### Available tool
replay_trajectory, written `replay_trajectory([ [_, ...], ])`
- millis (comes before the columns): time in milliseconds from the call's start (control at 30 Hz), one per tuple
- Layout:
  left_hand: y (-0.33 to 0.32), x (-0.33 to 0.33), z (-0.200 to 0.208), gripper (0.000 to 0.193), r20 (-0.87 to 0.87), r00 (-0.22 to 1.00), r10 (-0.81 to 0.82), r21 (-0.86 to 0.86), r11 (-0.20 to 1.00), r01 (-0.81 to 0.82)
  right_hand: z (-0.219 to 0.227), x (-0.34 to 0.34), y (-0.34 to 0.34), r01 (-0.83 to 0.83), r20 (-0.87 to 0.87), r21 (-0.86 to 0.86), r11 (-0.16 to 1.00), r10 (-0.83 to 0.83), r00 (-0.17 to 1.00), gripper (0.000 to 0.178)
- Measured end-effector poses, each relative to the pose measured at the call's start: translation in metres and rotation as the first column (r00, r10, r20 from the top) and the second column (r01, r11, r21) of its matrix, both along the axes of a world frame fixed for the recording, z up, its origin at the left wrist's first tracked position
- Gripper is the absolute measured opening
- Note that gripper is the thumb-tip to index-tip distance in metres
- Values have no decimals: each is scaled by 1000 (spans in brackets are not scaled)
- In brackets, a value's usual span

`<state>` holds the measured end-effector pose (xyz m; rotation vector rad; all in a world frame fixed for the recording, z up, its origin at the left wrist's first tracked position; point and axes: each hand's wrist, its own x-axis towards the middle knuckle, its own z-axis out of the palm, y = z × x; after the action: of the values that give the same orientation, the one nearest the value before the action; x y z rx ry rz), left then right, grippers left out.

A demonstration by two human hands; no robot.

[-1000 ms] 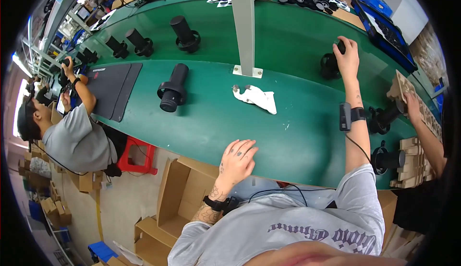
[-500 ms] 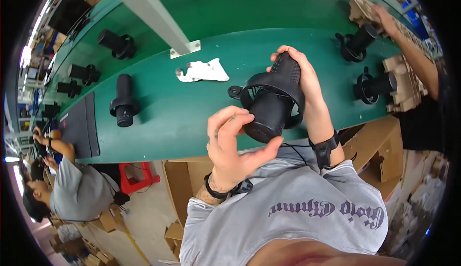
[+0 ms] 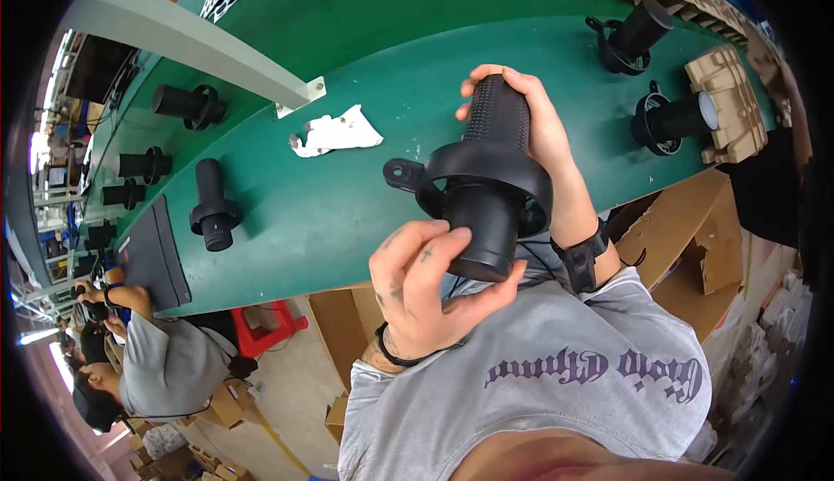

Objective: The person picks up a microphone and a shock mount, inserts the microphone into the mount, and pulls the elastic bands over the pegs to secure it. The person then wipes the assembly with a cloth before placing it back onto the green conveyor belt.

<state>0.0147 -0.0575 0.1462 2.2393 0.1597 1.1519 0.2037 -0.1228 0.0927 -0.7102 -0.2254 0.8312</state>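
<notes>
A black microphone [image 3: 483, 225] with a ring-shaped mount [image 3: 488, 161] round its middle is held up over the near edge of the green bench. My right hand [image 3: 540, 121] wraps round its textured grille end, which points away from me. At the smooth near end my left hand [image 3: 426, 286] pinches the rim, fingers on one side and thumb underneath. A small bracket with a hole juts left from the mount. Part of the right-hand fingers is hidden behind the grille.
Another microphone [image 3: 213, 207] stands on the green bench [image 3: 287, 238] to the left, near a dark mat [image 3: 156, 260]. A white crumpled cloth [image 3: 343, 132] lies beside the grey post [image 3: 217, 51]. Two more microphones sit right, near a cardboard tray [image 3: 728, 103]. A person [image 3: 174, 351] works at the left.
The microphone has come slightly nearer and tilted more upright, both hands staying on it. My view has shifted a little. The other person's arm at the right has gone out of view.
</notes>
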Motion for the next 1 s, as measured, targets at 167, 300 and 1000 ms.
replay_trajectory([
  [167,10,4,14,39,-98,984,-151,281,944,173,5,4,-3,68,40,13,998,-68,997,33],
  [300,5,6,15,31,-98,977,-191,438,873,215,4,6,-1,57,67,12,998,-58,996,33],
  [1000,10,25,46,18,-501,623,-601,724,103,682,20,-19,-2,-72,-601,269,961,226,767,31],
])
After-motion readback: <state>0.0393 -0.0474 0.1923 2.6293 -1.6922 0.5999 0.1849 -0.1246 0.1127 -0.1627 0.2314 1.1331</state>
